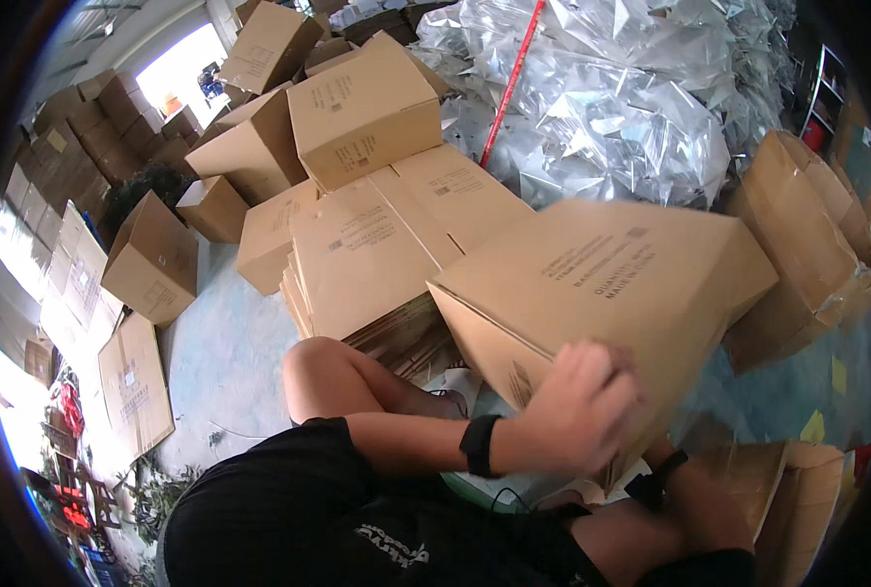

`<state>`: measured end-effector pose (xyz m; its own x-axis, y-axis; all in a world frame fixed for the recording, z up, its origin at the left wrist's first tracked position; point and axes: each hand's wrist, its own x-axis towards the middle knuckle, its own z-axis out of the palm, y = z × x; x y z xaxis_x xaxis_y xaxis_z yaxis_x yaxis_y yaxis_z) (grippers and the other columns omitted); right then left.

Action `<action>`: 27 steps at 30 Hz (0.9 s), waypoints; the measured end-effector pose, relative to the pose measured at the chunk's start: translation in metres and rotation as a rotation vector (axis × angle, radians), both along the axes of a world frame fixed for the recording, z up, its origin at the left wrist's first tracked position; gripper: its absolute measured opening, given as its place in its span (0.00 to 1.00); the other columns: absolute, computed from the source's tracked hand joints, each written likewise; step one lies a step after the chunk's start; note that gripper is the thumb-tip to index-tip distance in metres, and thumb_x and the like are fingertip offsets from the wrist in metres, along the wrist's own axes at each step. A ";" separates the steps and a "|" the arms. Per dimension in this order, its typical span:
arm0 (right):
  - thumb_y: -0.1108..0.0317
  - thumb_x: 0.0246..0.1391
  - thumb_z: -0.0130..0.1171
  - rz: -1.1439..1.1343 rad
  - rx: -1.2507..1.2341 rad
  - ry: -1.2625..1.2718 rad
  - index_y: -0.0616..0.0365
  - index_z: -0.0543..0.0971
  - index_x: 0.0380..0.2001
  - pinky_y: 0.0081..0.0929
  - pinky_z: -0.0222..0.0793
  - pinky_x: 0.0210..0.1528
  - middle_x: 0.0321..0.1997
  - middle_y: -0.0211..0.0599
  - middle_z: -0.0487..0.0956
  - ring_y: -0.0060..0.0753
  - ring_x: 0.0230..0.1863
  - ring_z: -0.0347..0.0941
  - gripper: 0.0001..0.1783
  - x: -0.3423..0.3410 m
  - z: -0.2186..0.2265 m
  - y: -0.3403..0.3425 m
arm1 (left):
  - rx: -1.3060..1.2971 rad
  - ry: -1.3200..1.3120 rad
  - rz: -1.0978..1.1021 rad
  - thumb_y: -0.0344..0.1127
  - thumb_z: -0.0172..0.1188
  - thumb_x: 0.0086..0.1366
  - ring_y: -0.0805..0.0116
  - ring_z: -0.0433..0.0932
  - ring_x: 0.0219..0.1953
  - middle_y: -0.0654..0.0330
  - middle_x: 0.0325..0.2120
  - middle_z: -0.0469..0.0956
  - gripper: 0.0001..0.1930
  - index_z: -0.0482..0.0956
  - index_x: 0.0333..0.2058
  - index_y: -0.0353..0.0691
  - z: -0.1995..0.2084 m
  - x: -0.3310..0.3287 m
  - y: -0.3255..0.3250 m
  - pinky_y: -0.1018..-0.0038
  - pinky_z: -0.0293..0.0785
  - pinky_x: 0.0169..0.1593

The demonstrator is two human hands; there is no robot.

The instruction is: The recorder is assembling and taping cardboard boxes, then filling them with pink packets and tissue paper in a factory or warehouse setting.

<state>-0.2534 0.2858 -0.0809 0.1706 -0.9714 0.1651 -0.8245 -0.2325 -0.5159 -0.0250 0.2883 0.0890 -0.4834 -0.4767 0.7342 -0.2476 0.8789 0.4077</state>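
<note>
"Where is the carton you're working on?"

"The big brown carton [592,279] sits tilted right in front of you, to the right of the stack of flattened cardboard [357,264], with its printed face up."

"And my hands?"

"Your left hand [582,406], below a dark wristband [478,445], is at the carton's near side with its fingers curled in. It's blurred, so I can't tell whether they grip anything. Your right hand [656,454] is low by the carton's near end, mostly hidden; I can't tell if it's open or closed."

"What else is around me?"

"Ahead, a closed carton [362,117] rests on the far end of that stack. Beyond your carton rises a heap of silvery film [611,98], a red strip [512,88] running down its left part. An open carton [782,254] leans at your right, and another open box [809,499] is beside your right arm. On your left, a flattened carton [134,386] lies on the pale blue floor [235,333]."
</note>
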 end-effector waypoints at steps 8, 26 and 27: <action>0.53 0.64 0.57 -0.359 -0.409 -0.048 0.61 0.76 0.55 0.39 0.67 0.59 0.56 0.48 0.77 0.43 0.57 0.73 0.25 0.010 0.074 0.006 | -0.476 0.342 -0.366 0.37 0.51 0.65 0.47 0.79 0.53 0.48 0.43 0.78 0.11 0.80 0.36 0.39 0.047 0.009 0.052 0.55 0.66 0.56; 0.59 0.63 0.63 -0.394 -1.374 0.299 0.65 0.80 0.46 0.38 0.73 0.44 0.40 0.44 0.84 0.44 0.41 0.80 0.19 0.049 0.314 -0.005 | 0.526 0.745 0.021 0.29 0.56 0.69 0.58 0.71 0.58 0.48 0.59 0.66 0.31 0.56 0.68 0.33 0.093 0.046 -0.128 0.64 0.66 0.61; 0.54 0.61 0.64 -0.204 -0.854 0.087 0.63 0.78 0.48 0.42 0.74 0.43 0.37 0.48 0.83 0.50 0.39 0.81 0.23 0.069 0.307 -0.034 | 0.624 0.641 0.006 0.34 0.51 0.73 0.61 0.74 0.52 0.47 0.53 0.67 0.26 0.58 0.66 0.33 0.065 0.087 -0.166 0.64 0.70 0.58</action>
<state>-0.1847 0.2514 0.2262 0.0532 -0.5348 0.8433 -0.9201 -0.3543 -0.1666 0.0616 0.1224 0.1536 -0.0655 -0.8809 0.4687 0.1876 0.4504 0.8729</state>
